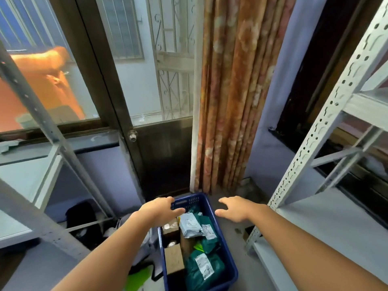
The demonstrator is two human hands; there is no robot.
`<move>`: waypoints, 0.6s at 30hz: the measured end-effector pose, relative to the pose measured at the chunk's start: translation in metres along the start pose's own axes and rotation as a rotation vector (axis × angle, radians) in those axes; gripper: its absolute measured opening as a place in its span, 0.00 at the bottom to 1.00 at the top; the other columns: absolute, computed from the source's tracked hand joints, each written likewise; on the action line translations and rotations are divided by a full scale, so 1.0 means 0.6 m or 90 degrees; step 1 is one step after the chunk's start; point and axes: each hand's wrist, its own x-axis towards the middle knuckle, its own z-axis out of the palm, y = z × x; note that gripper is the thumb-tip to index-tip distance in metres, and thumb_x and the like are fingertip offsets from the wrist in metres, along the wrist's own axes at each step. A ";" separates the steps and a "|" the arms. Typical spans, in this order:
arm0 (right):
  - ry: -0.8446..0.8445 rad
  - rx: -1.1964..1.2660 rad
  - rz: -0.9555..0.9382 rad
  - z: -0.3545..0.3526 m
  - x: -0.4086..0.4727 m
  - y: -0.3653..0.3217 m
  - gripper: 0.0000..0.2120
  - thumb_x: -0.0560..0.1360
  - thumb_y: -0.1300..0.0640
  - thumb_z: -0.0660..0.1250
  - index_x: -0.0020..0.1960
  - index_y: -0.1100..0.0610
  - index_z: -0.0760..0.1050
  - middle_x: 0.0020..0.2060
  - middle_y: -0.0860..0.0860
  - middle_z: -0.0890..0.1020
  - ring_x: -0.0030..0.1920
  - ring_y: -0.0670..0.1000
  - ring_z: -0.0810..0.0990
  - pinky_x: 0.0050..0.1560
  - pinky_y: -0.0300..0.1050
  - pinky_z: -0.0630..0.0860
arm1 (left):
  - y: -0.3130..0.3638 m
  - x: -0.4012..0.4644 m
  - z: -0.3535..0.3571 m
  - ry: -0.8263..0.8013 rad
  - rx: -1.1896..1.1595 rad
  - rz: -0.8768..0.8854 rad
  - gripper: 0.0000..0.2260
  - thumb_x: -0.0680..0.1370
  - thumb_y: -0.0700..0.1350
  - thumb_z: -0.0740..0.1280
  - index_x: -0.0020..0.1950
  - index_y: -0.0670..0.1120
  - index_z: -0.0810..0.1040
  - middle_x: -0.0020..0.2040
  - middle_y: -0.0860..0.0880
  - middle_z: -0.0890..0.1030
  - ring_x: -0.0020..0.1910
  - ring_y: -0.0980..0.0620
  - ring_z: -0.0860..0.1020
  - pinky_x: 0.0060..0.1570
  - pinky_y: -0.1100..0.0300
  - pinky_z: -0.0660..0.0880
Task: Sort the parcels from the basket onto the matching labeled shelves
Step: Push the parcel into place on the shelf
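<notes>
A blue plastic basket (227,257) stands on the floor between my arms. It holds a grey parcel (190,224), green parcels (204,267) with white labels, and brown boxes (173,259). My left hand (159,208) hovers over the basket's far left corner with relaxed fingers, holding nothing. My right hand (233,208) hovers just right of the basket's far end, fingers spread, also holding nothing.
A white metal shelf rack (310,148) stands at the right, its lower shelf (327,225) bare. A grey rack (48,127) stands at the left. A glass door (132,135) and a patterned curtain (231,101) are ahead. Dark bags (84,217) lie on the floor at left.
</notes>
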 end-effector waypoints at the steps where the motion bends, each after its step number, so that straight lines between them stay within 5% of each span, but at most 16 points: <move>1: -0.002 0.002 0.009 0.000 0.013 0.000 0.32 0.80 0.34 0.57 0.77 0.52 0.64 0.75 0.54 0.70 0.73 0.57 0.70 0.71 0.55 0.68 | -0.004 0.016 -0.002 -0.003 -0.001 0.004 0.27 0.78 0.69 0.60 0.68 0.52 0.74 0.56 0.52 0.81 0.51 0.51 0.80 0.52 0.53 0.80; 9: -0.070 0.006 0.028 0.000 0.107 0.000 0.31 0.82 0.37 0.57 0.78 0.54 0.63 0.76 0.56 0.69 0.73 0.58 0.69 0.70 0.53 0.68 | -0.038 0.104 0.006 -0.035 0.015 -0.002 0.32 0.78 0.70 0.59 0.73 0.50 0.71 0.65 0.48 0.80 0.60 0.47 0.79 0.60 0.51 0.77; 18: -0.142 -0.025 -0.028 0.050 0.241 0.018 0.35 0.81 0.36 0.57 0.82 0.53 0.57 0.77 0.55 0.67 0.75 0.57 0.67 0.69 0.52 0.69 | -0.067 0.177 0.062 -0.004 -0.172 -0.136 0.29 0.81 0.66 0.60 0.74 0.48 0.71 0.68 0.47 0.79 0.63 0.48 0.78 0.57 0.55 0.73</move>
